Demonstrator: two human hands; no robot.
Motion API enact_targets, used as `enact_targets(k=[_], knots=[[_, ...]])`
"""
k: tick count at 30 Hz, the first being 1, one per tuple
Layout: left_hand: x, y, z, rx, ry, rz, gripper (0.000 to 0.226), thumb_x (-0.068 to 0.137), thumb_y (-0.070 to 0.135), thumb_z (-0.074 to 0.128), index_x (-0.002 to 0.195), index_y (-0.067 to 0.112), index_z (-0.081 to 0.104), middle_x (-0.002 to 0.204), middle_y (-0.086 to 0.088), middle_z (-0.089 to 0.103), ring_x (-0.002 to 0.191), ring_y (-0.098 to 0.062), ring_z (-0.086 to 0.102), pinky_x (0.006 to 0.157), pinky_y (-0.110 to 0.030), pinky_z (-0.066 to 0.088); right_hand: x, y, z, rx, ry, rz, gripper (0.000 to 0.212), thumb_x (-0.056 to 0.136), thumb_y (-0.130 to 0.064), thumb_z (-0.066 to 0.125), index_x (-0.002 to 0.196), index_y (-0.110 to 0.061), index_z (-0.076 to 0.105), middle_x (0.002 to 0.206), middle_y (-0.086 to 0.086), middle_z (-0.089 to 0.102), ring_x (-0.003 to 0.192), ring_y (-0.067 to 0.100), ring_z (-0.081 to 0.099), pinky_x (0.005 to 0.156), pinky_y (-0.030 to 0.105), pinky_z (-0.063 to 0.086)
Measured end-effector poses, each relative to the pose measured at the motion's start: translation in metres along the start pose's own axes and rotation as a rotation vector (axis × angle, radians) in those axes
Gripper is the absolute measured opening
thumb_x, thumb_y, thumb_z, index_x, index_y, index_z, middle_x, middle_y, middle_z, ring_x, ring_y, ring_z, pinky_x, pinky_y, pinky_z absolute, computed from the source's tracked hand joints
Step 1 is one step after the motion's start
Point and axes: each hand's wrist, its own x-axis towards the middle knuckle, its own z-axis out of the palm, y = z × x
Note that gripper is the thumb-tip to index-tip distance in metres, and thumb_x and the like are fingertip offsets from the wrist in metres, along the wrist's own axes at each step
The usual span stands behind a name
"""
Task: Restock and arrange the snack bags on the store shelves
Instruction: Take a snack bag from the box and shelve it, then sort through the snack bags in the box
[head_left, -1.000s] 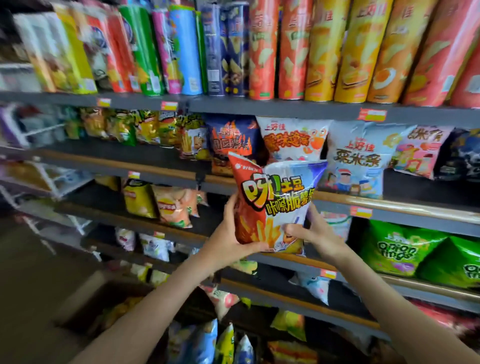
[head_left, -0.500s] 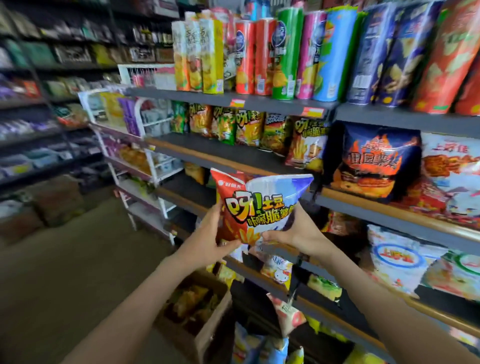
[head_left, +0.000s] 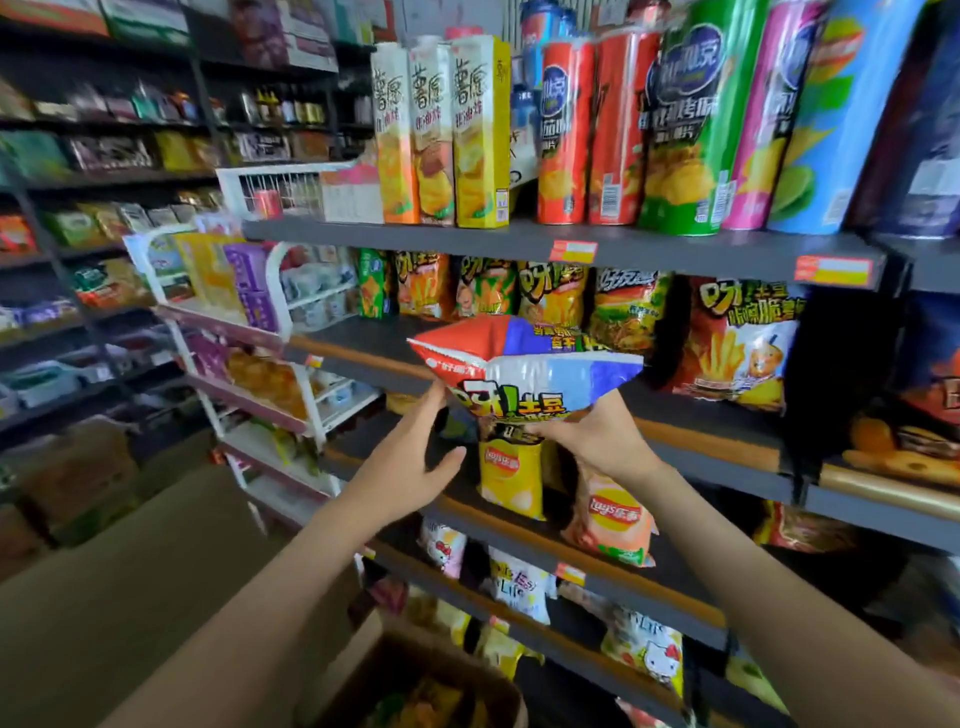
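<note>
A person's two bare arms reach toward grey store shelves packed with snacks. The right hand (head_left: 597, 434) grips the lower edge of a red, white and blue snack bag (head_left: 524, 371), fingers curled under it. The bag is held in the air, tipped forward, in front of the second shelf (head_left: 363, 343). The left hand (head_left: 410, 462) is at the bag's left lower corner, palm turned inward, fingers straight and close together, thumb spread apart; only the fingertips seem to touch the bag.

Behind the bag on that shelf stands a row of chip bags (head_left: 519, 288), and to the right a matching red bag (head_left: 737, 343). On the top shelf stand tall yellow boxes (head_left: 441, 135) and chip tubes (head_left: 670, 124). Directly below the held bag, on the next shelf down, stand a yellow chip bag (head_left: 511, 480) and a pink one (head_left: 613, 519), partly hidden by the right hand. A cardboard box (head_left: 447, 686) sits on the floor at the bottom. A white wire rack (head_left: 270, 332) stands to the left.
</note>
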Motion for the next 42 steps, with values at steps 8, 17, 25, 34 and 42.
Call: enact_targets(k=[8, 17, 25, 34, 42], knots=[[0.090, 0.007, 0.031, -0.047, -0.275, 0.300, 0.077, 0.096, 0.036, 0.052, 0.152, 0.024, 0.001, 0.154, 0.016, -0.001, 0.142, -0.001, 0.001, 0.118, -0.027, 0.011, -0.008, 0.004, -0.043, -0.225, 0.261, 0.089, 0.046, 0.075, 0.000, 0.076, 0.099, -0.034, 0.056, 0.106, -0.010, 0.064, 0.097, -0.014, 0.058, 0.082, 0.010, 0.047], [0.149, 0.091, 0.108, -0.185, -0.466, 0.594, 0.079, 0.092, 0.030, 0.060, 0.151, 0.015, 0.009, 0.156, -0.003, 0.020, 0.142, -0.016, 0.019, 0.103, -0.011, 0.012, -0.053, 0.034, -0.124, -0.414, 0.428, 0.369, 0.045, 0.072, 0.008, 0.076, 0.105, -0.015, 0.056, 0.102, -0.010, 0.058, 0.100, 0.005, 0.053, 0.083, 0.009, 0.044], [0.185, 0.132, 0.140, -0.324, -0.468, 0.391, 0.063, 0.095, 0.030, 0.055, 0.141, 0.011, 0.016, 0.143, -0.013, 0.040, 0.124, -0.024, 0.048, 0.094, -0.024, 0.036, -0.021, 0.049, -0.157, -0.187, 0.650, 0.390, 0.093, 0.087, 0.011, 0.058, 0.147, -0.019, -0.006, 0.117, 0.029, 0.056, 0.100, 0.025, 0.059, 0.097, 0.041, 0.046], [0.202, 0.107, 0.150, -0.303, -0.541, 0.326, 0.071, 0.099, 0.022, 0.048, 0.150, 0.026, -0.001, 0.152, -0.010, 0.031, 0.129, -0.024, 0.045, 0.094, -0.025, 0.036, 0.006, 0.064, -0.143, -0.145, 0.560, 0.391, 0.104, 0.084, -0.031, 0.070, 0.151, -0.022, -0.008, 0.147, -0.008, 0.027, 0.128, 0.007, 0.038, 0.107, 0.029, 0.036], [0.137, -0.004, 0.143, 0.001, -0.320, 0.539, 0.057, 0.099, 0.031, 0.043, 0.150, 0.017, 0.024, 0.155, -0.006, 0.029, 0.144, -0.022, 0.022, 0.118, -0.038, 0.015, -0.017, 0.085, -0.031, -0.863, 0.776, -0.039, 0.070, 0.086, -0.024, 0.057, 0.143, -0.010, 0.020, 0.146, 0.024, 0.031, 0.137, 0.038, 0.027, 0.111, 0.057, 0.023]])
